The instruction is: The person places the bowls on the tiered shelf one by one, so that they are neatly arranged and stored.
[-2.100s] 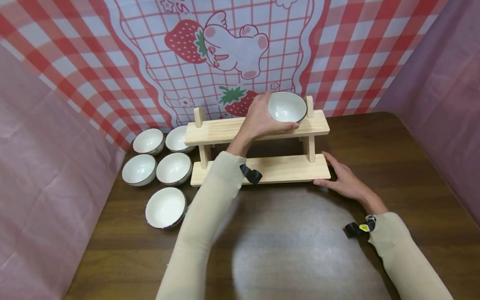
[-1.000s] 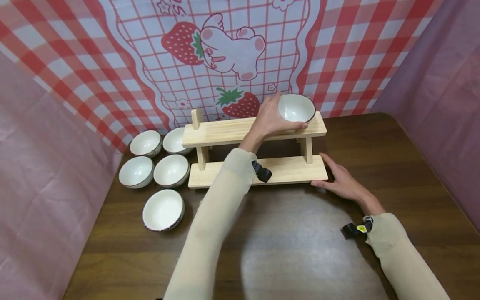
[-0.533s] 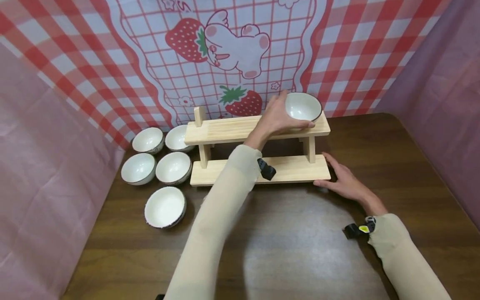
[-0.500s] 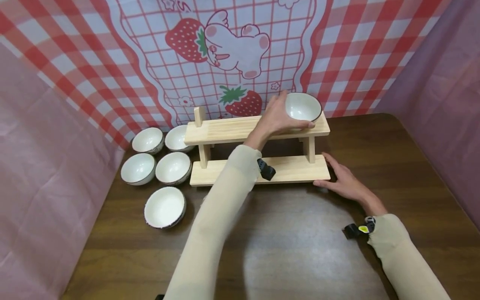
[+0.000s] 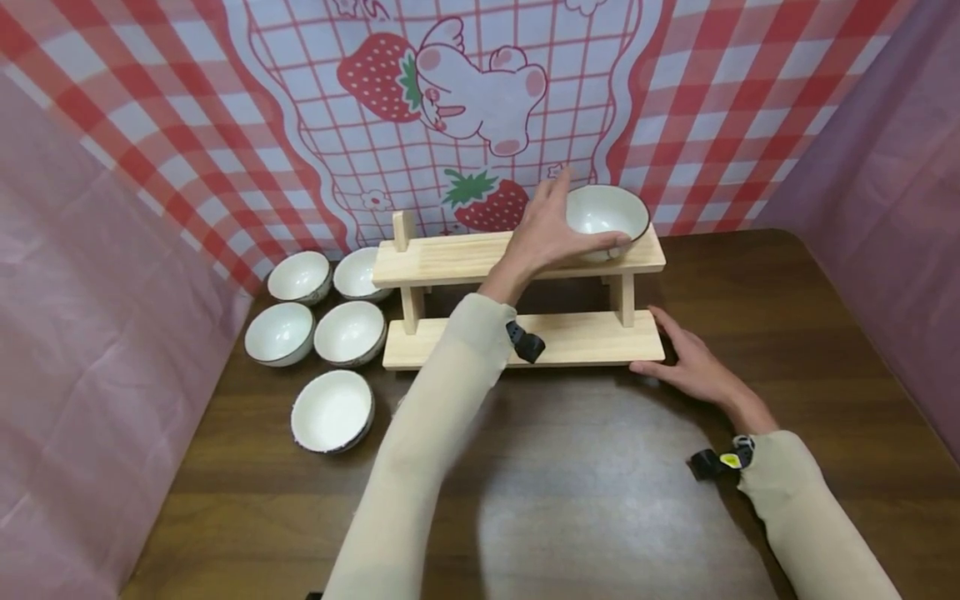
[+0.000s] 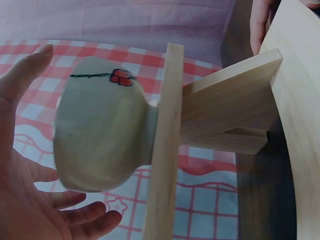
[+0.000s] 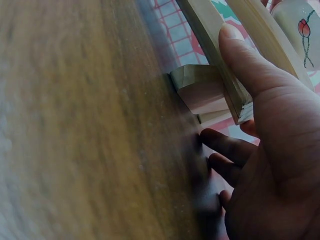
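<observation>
The left hand (image 5: 544, 235), thumb and fingers wide apart, surrounds, contact unclear, a white, dark-rimmed round bowl (image 5: 609, 212) on a two-tier pale wooden rack's (image 5: 450, 258) upper right end; the right hand (image 5: 693, 367) holds the lower shelf's (image 5: 581, 340) right end.

Six bowls (image 5: 331, 412) are showing, along with one two-board rack (image 5: 450, 257), one table (image 5: 615, 500), two wrist cameras (image 5: 527, 345), one left hand (image 5: 546, 237), one right hand (image 5: 693, 367)

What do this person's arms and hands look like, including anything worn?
The left sleeve and right sleeve are plain cream and long. The left hand and right hand are ungloved. A small black device sits at the left wrist; another, at the right, has a bright yellow patch beside it.
</observation>
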A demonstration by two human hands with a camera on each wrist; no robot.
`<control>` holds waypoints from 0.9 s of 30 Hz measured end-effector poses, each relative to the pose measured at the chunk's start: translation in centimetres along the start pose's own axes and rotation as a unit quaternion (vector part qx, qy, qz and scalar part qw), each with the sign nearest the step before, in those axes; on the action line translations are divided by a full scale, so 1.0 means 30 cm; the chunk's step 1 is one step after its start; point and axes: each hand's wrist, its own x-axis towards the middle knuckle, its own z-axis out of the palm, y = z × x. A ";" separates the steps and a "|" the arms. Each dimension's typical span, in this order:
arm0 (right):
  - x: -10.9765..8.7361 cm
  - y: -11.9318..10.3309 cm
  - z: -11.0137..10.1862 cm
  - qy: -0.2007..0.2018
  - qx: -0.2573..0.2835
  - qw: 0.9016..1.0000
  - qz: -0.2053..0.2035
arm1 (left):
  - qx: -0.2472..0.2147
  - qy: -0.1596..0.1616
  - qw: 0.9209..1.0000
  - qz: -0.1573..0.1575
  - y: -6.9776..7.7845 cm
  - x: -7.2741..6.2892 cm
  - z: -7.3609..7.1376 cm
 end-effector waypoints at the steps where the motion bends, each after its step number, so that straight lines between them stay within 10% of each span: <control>1: 0.000 0.000 0.000 0.001 0.000 1.000 -0.002 | 0.001 0.003 1.000 0.001 -0.002 -0.005 -0.006; 27: 0.000 0.005 0.004 0.007 0.000 1.000 -0.010 | -0.042 0.077 0.995 0.046 -0.149 -0.244 -0.192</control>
